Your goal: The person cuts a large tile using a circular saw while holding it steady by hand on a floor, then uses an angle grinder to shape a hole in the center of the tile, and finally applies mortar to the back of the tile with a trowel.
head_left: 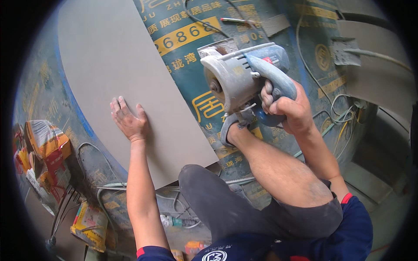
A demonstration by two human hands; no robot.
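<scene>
- The right grip [292,106] is closed around the blue-grey handle [278,80] of a power saw [237,76], fingers curled under it and thumb side toward the camera.
- The power saw, grey and dusty with a blue motor end, is held tilted, its rounded blade guard [220,71] facing the panel; whether any part of it touches the floor cannot be told.
- The left grip [129,125] is empty and open, palm down, fingers spread on a large grey panel [117,56].
- The grey panel lies flat to the left of the power saw, its long right edge slanting down toward the person's knee [196,172]; a gap shows between that edge and the guard.
- Just below the power saw is the person's right foot, in a grey shoe [225,130].
- Under all this, the floor wears a green covering [187,80] with yellow print.
- Beyond the power saw lie a pen-like stick [237,20] and, farther right, a flat metal blade [345,51] with a pale handle.
- Loose cables [339,108] tangle at right; torn bags [48,139] stand at far left, a yellow bag [90,226] below them.
</scene>
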